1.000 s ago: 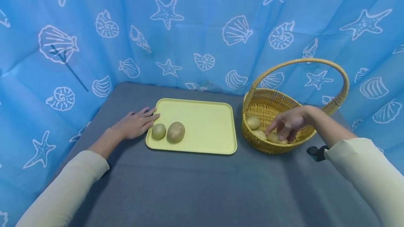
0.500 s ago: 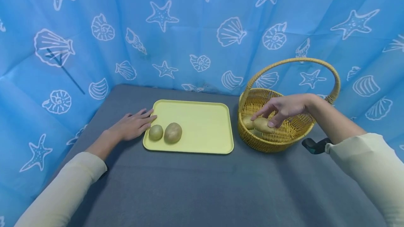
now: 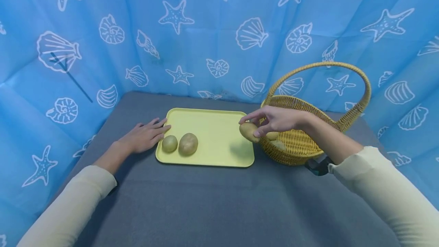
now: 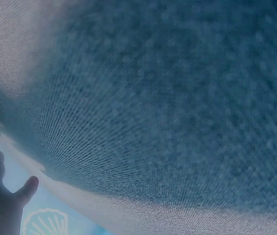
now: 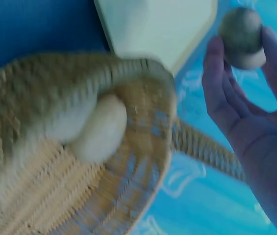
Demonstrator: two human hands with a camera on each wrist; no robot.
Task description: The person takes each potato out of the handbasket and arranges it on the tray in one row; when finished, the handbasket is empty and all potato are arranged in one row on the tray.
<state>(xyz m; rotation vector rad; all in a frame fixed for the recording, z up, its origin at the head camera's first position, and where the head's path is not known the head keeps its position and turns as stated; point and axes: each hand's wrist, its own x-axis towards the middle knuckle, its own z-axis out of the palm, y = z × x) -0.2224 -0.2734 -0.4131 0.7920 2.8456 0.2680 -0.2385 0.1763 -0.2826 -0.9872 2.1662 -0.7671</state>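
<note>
I see the potato [image 3: 249,131] held with its long axis slanting from upper left down to lower right, in the air above the right edge of the yellow tray [image 3: 219,125], just left of the wicker basket [image 3: 302,148]. It sits below my right hand [image 3: 274,119], whose fingertips pinch it. My left hand [image 3: 144,136] lies flat, fingers straight, touching the tray's left rim
</note>
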